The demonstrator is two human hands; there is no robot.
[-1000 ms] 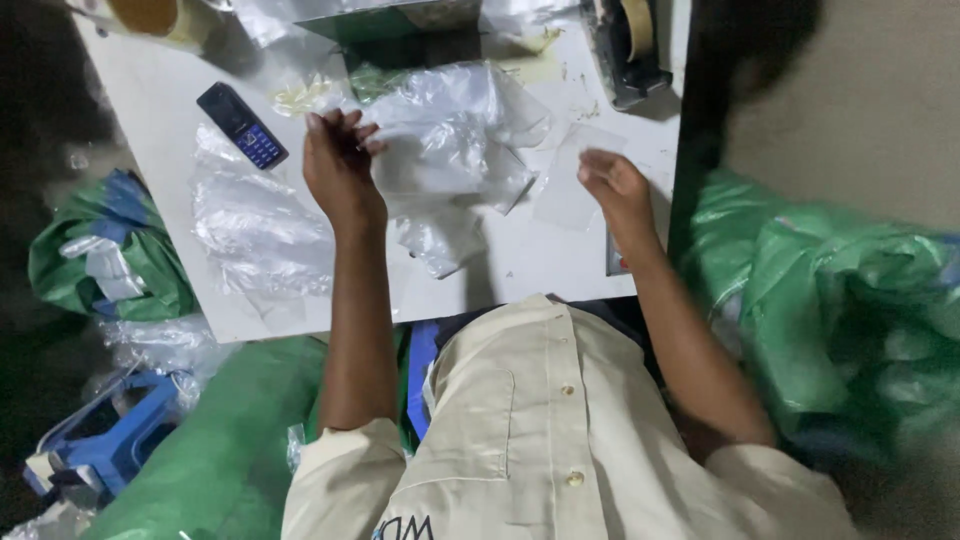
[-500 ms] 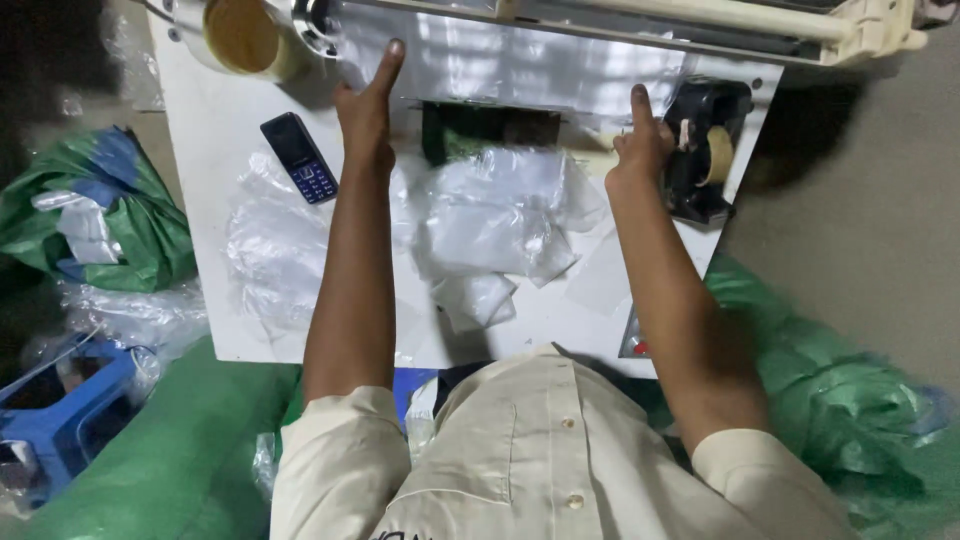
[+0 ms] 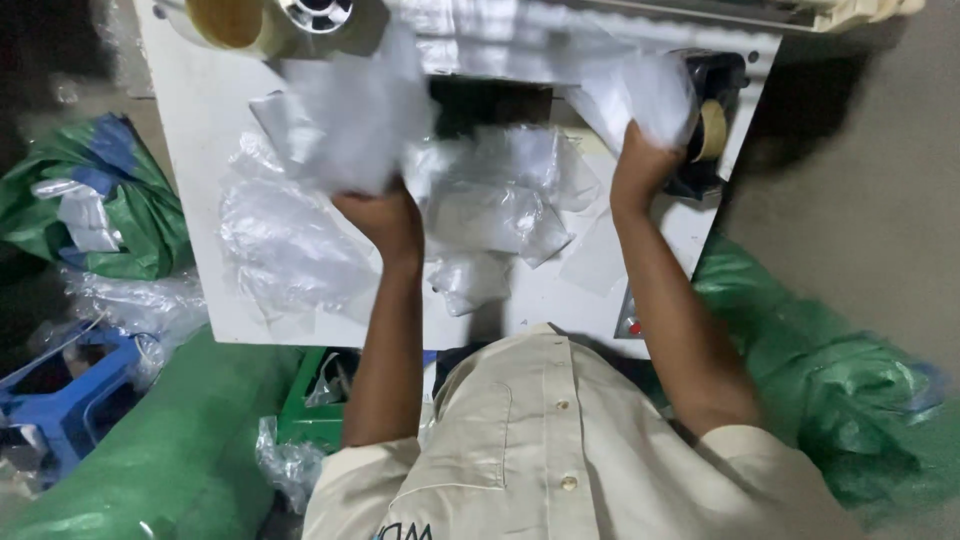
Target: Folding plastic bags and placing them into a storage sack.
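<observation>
both hands lift clear plastic bags off the white table (image 3: 200, 130), left hand (image 3: 380, 215) and right hand (image 3: 640, 165) each clenched on one, needing steady separation next.

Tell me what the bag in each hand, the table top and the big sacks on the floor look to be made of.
Bag in the left hand and bag in the right hand: thin clear plastic film, glossy, crumpled and see-through, though blurred. Table top: smooth white board, matte, possibly laminate or painted. Green sacks: probably woven plastic, with a slight sheen and creases.
</observation>
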